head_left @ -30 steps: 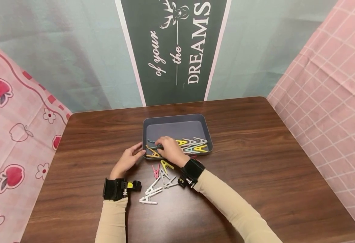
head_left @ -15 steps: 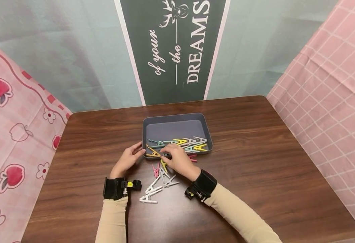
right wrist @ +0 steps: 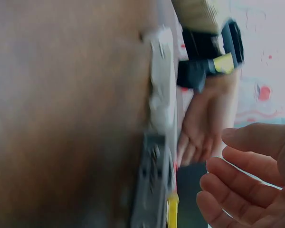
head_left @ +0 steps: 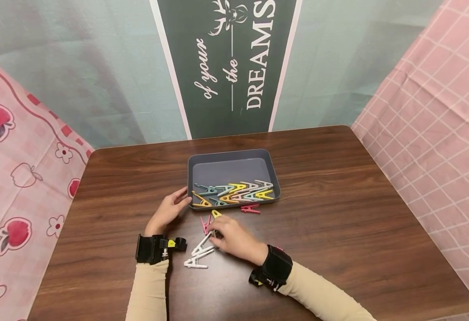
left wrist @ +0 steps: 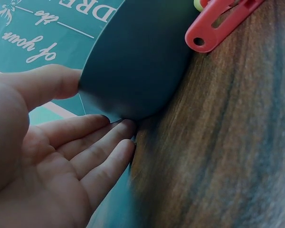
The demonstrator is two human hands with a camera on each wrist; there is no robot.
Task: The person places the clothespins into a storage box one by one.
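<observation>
My left hand rests at the left front corner of a grey tray. In the left wrist view its thumb touches the tray's rim and its straight fingers touch the outer wall. Just in front of the tray, my right hand hovers over loose clothespins, fingers slightly bent. The right wrist view shows nothing between these fingers, with a grey clothespin beside them. White clothespins lie left of the right hand. A pink clothespin and a partly covered yellow clothespin lie beyond it.
Inside the tray, along its front side, several clothespins lie in rows, among them an orange clothespin. A red clothespin lies outside, against the front wall. Patterned cloths hang around the brown table.
My right hand has left the tray and moved toward me, over the loose clothespins. A teal clothespin now shows at the tray's front left. The left hand stays put.
</observation>
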